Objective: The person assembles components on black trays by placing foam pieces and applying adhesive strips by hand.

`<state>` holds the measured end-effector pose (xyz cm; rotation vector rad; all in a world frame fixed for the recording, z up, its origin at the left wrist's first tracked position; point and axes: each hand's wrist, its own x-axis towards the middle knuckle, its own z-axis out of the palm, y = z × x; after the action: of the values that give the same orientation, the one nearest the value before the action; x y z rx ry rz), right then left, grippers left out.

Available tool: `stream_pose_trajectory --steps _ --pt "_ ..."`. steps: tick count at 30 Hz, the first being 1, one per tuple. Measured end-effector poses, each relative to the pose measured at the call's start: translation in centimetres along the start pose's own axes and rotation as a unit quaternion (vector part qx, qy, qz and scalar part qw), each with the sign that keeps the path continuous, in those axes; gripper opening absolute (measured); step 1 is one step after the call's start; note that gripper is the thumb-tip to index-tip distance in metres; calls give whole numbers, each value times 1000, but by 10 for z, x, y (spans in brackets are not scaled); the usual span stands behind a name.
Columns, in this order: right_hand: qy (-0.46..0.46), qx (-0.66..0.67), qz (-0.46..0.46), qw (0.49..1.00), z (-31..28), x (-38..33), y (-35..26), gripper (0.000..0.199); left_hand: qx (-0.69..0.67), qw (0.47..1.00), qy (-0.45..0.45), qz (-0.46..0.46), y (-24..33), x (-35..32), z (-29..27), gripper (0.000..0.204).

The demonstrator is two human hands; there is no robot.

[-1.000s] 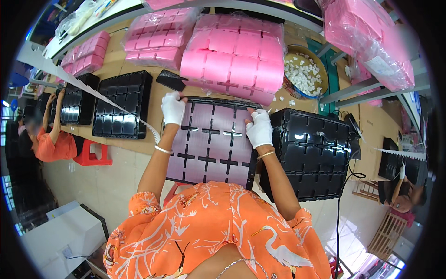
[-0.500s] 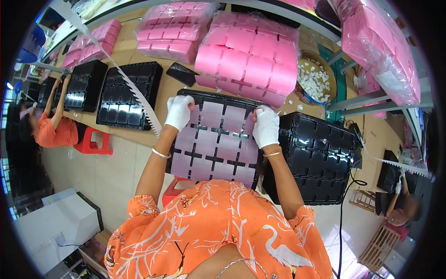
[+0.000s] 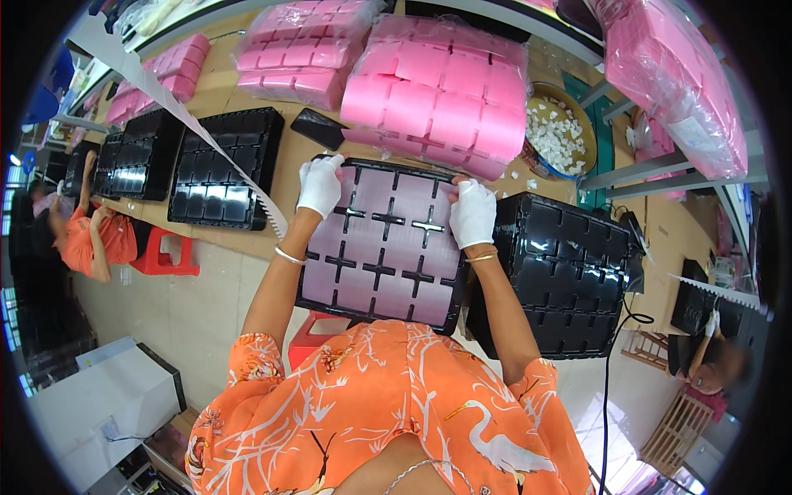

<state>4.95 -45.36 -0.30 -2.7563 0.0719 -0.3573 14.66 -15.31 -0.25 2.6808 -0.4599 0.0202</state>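
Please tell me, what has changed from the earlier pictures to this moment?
Little changed. The left hand and right hand, both in white gloves, keep their grip on the far edge of the black tray holding pink pieces; the tray looks drawn slightly nearer the person. The pink stacks and the empty black tray at the right stayed.

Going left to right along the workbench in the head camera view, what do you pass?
Stacked black trays → dark phone → left hand → tray with pink inserts → right hand → black tray stack.

Pink stacks (image 3: 437,107) crowd beyond the tray (image 3: 384,247); black trays (image 3: 569,280) flank it.
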Motion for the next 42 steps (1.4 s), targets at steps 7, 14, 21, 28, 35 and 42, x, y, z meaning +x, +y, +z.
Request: stream_pose_trajectory --steps 7,14,21,28,35,42 --pt "43 94 37 994 -16 -23 -34 44 74 983 163 -38 21 -31 15 47" --pt "-96 83 -42 991 10 -53 -63 75 82 996 35 2 31 -65 42 64" --pt "-117 -24 19 993 23 -51 -53 84 227 965 -73 -108 20 -59 35 72" --pt "-120 -40 33 992 14 -53 -36 79 219 974 25 -59 3 -73 22 57" --pt "-116 -92 -10 989 12 -51 -41 73 142 969 159 -124 5 -32 5 32" --pt "-151 -95 1 984 14 -54 -36 76 141 958 244 -53 -18 -15 6 10"
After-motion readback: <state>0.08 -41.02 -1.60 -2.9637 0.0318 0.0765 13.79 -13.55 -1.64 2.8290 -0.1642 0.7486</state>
